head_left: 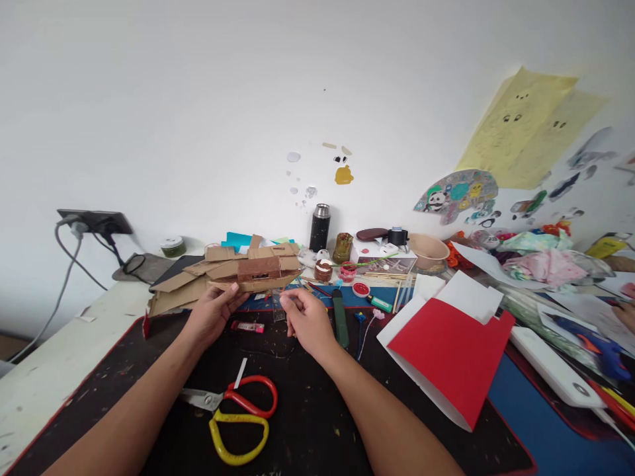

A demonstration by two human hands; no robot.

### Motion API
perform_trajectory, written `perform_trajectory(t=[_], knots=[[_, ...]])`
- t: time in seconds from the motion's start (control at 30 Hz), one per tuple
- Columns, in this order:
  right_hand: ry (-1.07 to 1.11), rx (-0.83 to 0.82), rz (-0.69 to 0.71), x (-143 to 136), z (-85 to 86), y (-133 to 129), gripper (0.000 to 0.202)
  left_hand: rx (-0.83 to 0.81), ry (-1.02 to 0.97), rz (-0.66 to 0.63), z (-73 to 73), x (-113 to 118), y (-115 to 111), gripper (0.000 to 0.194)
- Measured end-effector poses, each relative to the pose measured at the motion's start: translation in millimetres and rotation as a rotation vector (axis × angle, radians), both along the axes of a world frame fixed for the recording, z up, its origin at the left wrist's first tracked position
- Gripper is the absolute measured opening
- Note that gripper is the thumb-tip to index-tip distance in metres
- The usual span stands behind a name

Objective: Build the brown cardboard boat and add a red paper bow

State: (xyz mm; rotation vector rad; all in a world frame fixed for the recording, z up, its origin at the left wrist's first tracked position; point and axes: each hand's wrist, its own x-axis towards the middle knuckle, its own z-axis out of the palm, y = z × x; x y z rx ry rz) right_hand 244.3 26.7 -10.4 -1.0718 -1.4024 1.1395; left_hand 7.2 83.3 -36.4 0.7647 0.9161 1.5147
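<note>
My left hand [214, 312] holds the near edge of a small boat-shaped cardboard model [258, 270], thumb along its side. A brown box-like cabin sits on the model's middle, and its pointed end faces right. Close to that pointed end, my right hand [308, 320] has thumb and forefinger pinched together. Whatever lies between those fingertips is too small to make out. On the black mat [302, 410] below the hands lie scissors [238, 410] with one red and one yellow handle loop. A thin white strip [241, 373] rests by the red loop.
Cardboard pieces [173, 291] are stacked behind my left hand. At the back stand a black thermos [320, 228] and a beige bowl [427, 251]. A green utility knife [340, 320] and folded red paper [451, 357] lie to the right. Another person's hand [626, 311] shows at the right edge.
</note>
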Motion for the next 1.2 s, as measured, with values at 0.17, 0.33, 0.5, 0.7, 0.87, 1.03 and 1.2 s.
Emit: perform_trajectory(t=[0.17,0.33,0.5,0.7,0.87,1.03,1.2], knots=[[-0.015,0.007,-0.001,0.4,0.7,-1.0,0.039,0.001,-0.006,0.005,-0.1,0.3,-0.3,0.035],[-0.043,0.023,-0.006,-0.2,0.6,-1.9,0.036,-0.001,-0.002,0.001,1.0,1.4,-1.0,0.038],[-0.062,0.033,0.001,-1.0,-2.1,-1.9,0.035,0.002,-0.001,-0.003,1.9,2.8,-1.9,0.038],[-0.096,0.047,0.006,-0.6,-3.7,-1.5,0.033,-0.001,0.009,0.009,-0.1,2.8,-1.3,0.04],[-0.107,0.042,0.011,-0.4,-4.4,-1.8,0.034,0.002,0.01,0.016,1.1,3.6,-1.6,0.035],[-0.079,0.02,0.017,-1.2,-4.1,-1.0,0.033,0.025,0.025,0.022,7.3,7.1,-5.7,0.039],[-0.021,-0.046,0.039,-2.7,-0.2,-1.0,0.036,0.086,0.083,0.026,20.5,17.9,-16.6,0.051]])
